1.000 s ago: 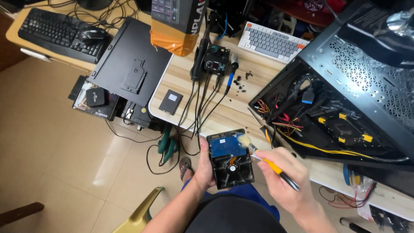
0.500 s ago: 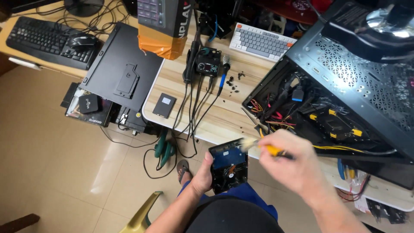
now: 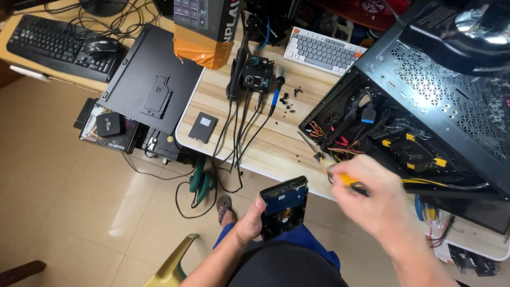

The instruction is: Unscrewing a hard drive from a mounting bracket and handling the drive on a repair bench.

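Above tiles, left hand (image 3: 249, 226) grips hard drive (image 3: 284, 207).

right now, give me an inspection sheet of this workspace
surface: light wooden table, crowded.
job's things: hard drive, circuit side up, held over the lap; yellow-handled tool, tip blurred.
clutter: open black computer case, white keyboard, black keyboard, mouse, small flat drive, loose screws, orange-wrapped box.
grips: left hand holds the hard drive; right hand holds the tool.
cables: black leads hang from the soldering station over the table edge; coloured wires inside the case.
surroundings: tiled floor, green pliers, sandal.
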